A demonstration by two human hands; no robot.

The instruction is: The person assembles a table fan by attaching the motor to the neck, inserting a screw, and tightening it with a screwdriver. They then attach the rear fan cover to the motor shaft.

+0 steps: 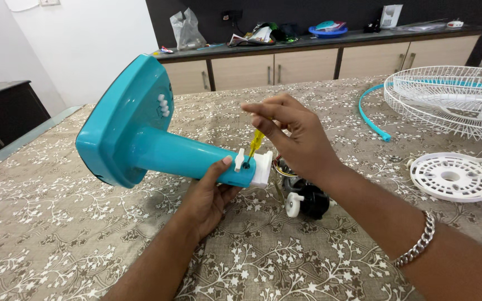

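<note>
A teal fan stand (140,134) lies on its side on the patterned tablecloth (57,234), base to the left, white buttons on the base. My left hand (210,195) grips the stand's neck from below, thumb by a white collar (262,167) at its end. My right hand (297,134) holds a yellow-handled screwdriver (255,142) upright, its tip in a hole on the neck. A black fan motor (308,200) with a white knob lies just behind, partly hidden by my right wrist.
A white wire fan guard (447,100) and a teal rim strip (370,120) lie at the right. A white plastic rear cover (453,178) sits nearer me. A counter with cabinets (319,50) holds bags and clutter. A dark cabinet (1,117) stands left.
</note>
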